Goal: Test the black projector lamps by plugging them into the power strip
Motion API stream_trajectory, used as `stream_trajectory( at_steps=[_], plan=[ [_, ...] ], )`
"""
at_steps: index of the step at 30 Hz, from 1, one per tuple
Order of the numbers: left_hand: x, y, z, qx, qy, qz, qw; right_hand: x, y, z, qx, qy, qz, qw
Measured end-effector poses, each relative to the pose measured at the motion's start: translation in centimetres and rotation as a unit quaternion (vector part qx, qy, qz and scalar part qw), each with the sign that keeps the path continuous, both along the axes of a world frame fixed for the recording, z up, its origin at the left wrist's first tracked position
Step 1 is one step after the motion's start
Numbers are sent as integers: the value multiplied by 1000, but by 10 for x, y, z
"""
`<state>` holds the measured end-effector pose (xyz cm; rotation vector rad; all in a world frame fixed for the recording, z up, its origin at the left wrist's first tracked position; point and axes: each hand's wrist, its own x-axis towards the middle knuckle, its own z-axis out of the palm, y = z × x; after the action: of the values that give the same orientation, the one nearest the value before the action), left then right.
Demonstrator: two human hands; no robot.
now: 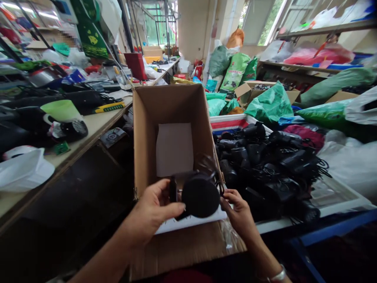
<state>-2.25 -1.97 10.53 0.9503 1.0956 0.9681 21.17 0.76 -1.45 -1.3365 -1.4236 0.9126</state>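
Observation:
A black hair dryer (pixel 200 196), its round dark end facing me, is held over the near edge of an open cardboard box (pixel 143 137). My left hand (pixel 151 210) grips its left side, thumb in front and fingers behind. With thumb and fingers pinched together, my right hand (pixel 237 208) holds the black cord (pixel 221 188) at the dryer's right side. Part of the cord above the dryer is blurred. A pale sheet (pixel 175 149) lies inside the box, its lower part hidden by the dryer.
To the right, a white bin (pixel 347 202) holds a heap of black corded devices (pixel 265 165). On the left, a workbench (pixel 97 125) carries a yellow-green cutter (pixel 109 107), a green cup (pixel 61 110) and a white tray (pixel 26 169). Green sacks (pixel 235 70) stand behind.

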Motion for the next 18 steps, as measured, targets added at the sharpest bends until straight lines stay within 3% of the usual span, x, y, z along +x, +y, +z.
stream_trajectory(
  at_steps=[3,5,13,18],
  plan=[
    [-22,2,20,68,108,-2,992,6,9,0,-30,-4,55,998],
    [-29,0,26,97,170,-11,981,8,12,-1,-48,-5,84,995],
    [-38,-5,9,129,215,-28,968,9,10,-16,4,-67,97,993],
    [-41,0,4,146,247,-22,958,6,15,-5,21,-116,153,981]
  ],
)
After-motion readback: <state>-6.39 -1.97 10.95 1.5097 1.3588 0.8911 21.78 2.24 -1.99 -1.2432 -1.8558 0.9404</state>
